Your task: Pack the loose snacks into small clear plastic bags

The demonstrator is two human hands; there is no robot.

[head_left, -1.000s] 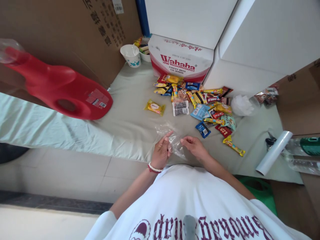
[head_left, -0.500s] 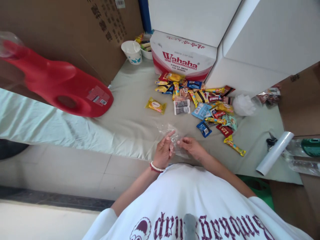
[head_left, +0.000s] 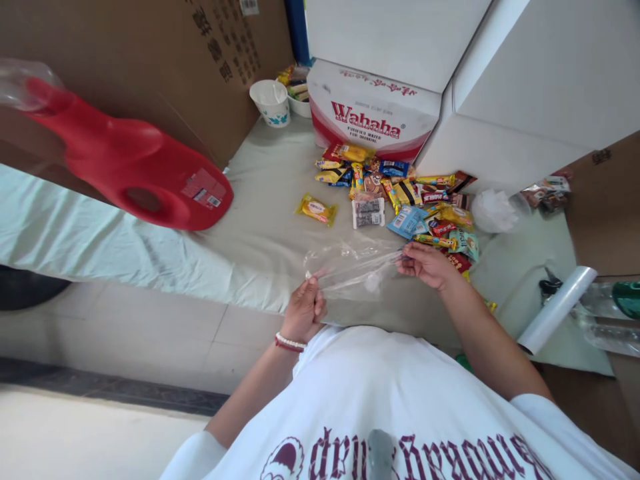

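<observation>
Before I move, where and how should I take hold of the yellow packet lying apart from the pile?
I'd pinch the yellow packet across its middle, from above: it is longish and lies flat, apart from the snack pile. The left hand is nearer, but would have to release the clear plastic first.

Soft, diffuse light leaves faint shadows and thin glints on the clear plastic (head_left: 353, 265) at centre. Wide-angle distortion stretches the red jug (head_left: 150, 157) at left; fine print on the wrappers (head_left: 369, 213) blurs.
</observation>
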